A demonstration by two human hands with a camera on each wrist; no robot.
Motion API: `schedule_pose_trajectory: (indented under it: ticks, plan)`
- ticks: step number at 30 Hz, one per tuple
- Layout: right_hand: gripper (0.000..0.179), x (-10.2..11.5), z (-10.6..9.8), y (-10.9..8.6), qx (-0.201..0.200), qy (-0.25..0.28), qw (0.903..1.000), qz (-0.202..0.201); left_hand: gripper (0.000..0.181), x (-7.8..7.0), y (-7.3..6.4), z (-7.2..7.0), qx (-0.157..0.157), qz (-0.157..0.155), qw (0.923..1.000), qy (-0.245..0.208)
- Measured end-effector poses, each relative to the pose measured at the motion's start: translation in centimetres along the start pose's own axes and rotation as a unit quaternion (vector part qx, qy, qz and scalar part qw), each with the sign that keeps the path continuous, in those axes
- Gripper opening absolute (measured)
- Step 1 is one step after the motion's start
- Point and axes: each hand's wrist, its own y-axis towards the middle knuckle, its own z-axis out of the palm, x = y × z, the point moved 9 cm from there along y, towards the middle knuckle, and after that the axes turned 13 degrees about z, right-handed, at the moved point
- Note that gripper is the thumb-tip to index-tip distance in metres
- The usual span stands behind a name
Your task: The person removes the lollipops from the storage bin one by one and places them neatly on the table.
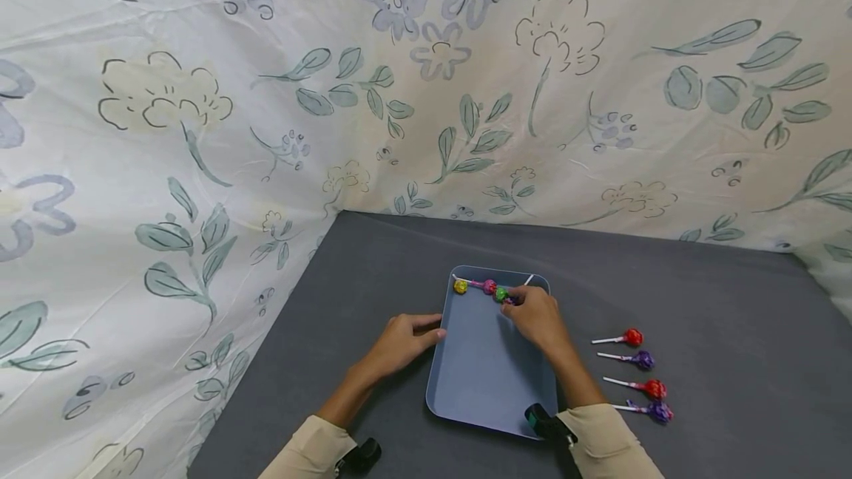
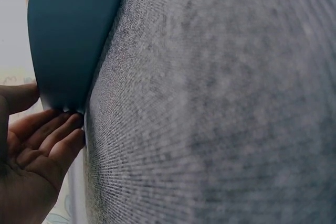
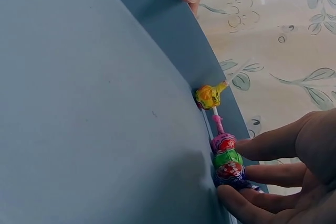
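A blue-grey rectangular tray (image 1: 489,383) lies on the dark table. My left hand (image 1: 404,342) holds its left side, thumb over the rim and fingers against the outer wall (image 2: 68,40). At the tray's far end, my right hand (image 1: 538,316) pinches a purple lollipop (image 3: 235,178), partly hidden by the fingers. Beside it in a row sit a green lollipop (image 3: 228,157), a pink lollipop (image 3: 224,141) and a yellow lollipop (image 3: 209,97). The yellow one's stick leans over the rim. A white stick (image 1: 529,279) pokes up past my right hand.
Right of the tray, several lollipops lie in a column: a red lollipop (image 1: 632,337), a purple lollipop (image 1: 643,360), another red lollipop (image 1: 654,389) and another purple lollipop (image 1: 660,412). Their sticks point left. Floral cloth (image 1: 426,131) hangs behind and to the left of the table.
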Motion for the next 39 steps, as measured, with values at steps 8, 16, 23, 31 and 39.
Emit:
schedule_pose_trajectory:
  ticks: [8, 16, 23, 31, 39]
  plan:
    - [0.034, 0.0, -0.2, -0.1, -0.015, 0.039, 0.9991, 0.009, 0.048, 0.1, 0.0, 0.0, 0.001, -0.002, 1.0, 0.005]
    - [0.033, 0.0, -1.2, -0.8, -0.023, 0.073, 0.997, 0.011, 0.048, 0.0, 0.1, 0.0, 0.0, -0.003, 1.0, 0.007]
    - [0.025, 0.0, -2.5, -1.6, -0.021, 0.097, 0.995, -0.008, 0.048, -0.3, 0.0, 0.0, 0.002, -0.001, 1.0, 0.008]
    - [0.026, -0.5, -3.8, -2.3, -0.016, 0.111, 0.9935, -0.022, 0.049, -0.1, -0.1, 0.1, 0.003, -0.006, 1.0, 0.006]
    - [0.038, -2.1, -5.0, -2.9, -0.014, 0.116, 0.9931, 0.009, 0.049, 0.1, -0.1, 0.1, 0.004, -0.016, 0.9998, 0.007]
